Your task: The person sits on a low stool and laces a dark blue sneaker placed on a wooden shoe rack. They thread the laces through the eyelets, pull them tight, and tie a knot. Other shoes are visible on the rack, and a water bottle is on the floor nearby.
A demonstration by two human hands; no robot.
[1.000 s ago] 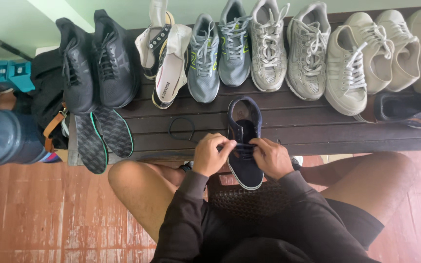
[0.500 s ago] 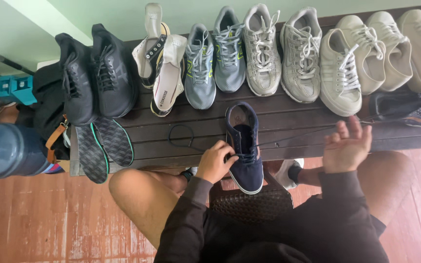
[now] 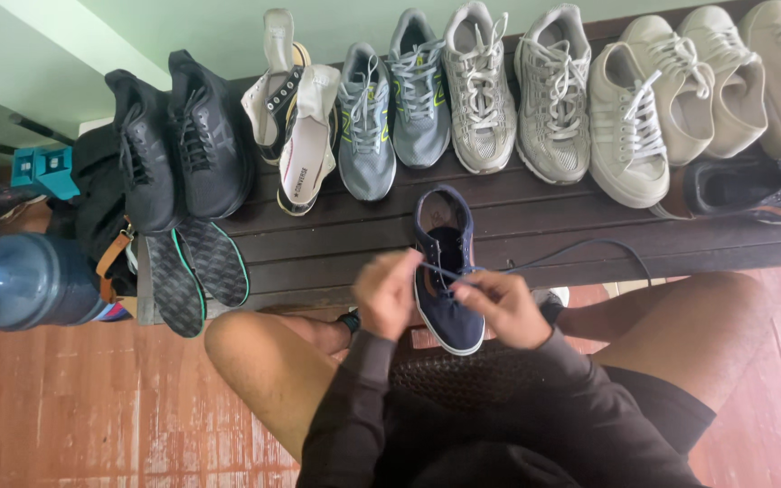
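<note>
While both hands meet over a navy canvas low-top sneaker at frame centre, L hand and R hand each pinch its dark shoelace, which loops off toward 3 o'clock. Sneaker sits on a dark slatted wooden bench, w/ a row of grey and beige trainers at 12 and black shoes at 10.

A dark charcoal long-sleeved top is worn, its cuffs ending just behind each hand; black shorts are worn, with knees left bare.
</note>
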